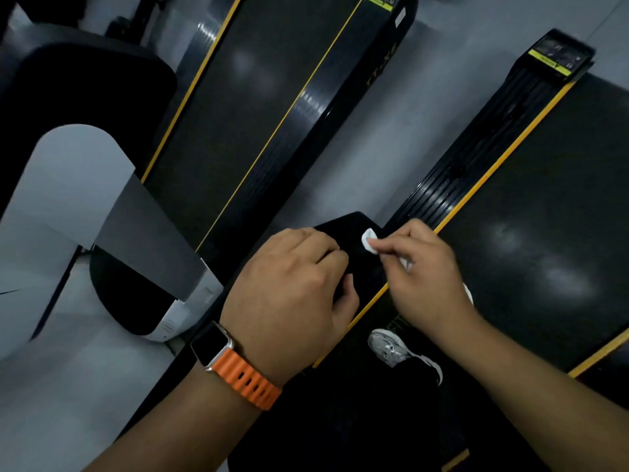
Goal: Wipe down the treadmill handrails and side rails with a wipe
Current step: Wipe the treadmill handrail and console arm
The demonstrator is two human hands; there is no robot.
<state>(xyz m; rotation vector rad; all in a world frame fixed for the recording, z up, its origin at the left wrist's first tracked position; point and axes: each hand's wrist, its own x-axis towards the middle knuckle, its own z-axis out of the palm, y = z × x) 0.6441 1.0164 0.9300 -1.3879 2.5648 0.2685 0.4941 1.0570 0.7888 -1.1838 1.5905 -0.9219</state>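
I see my left hand, an orange watch strap on its wrist, curled around the black handrail. At its 3 o'clock my right hand pinches a small white wipe, which pokes out toward 10 o'clock just over the handrail's end. The ribbed side rail runs off toward 1 o'clock.

Wipe showing white. Handrail showing plain black. Side rail running black, ribbed lengthwise. Stripe running yellow beside dark grey belt. Floor showing pale grey. Strap showing orange, ridged, hole-punched; watch face showing black. Shoe showing silver-grey. Console showing white and grey.
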